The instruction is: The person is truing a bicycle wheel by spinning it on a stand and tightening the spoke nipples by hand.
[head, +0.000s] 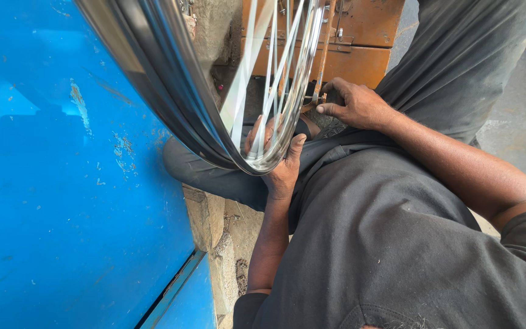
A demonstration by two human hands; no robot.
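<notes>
While a blue metal panel fills the frame's left, the left hand at centre curls around the chrome wheel rim, thumb over its edge. Right of centre, the right hand pinches a small rusty tool against the spokes, before an orange metal box at the top.

Wheel rim cut off by top edge, only lower arc in view. Spokes streaked by glare, count unreadable. Left hand fingers partly hidden behind rim and spokes. Small tool at right hand too small to identify. Orange metal box far, cropped at top.
</notes>
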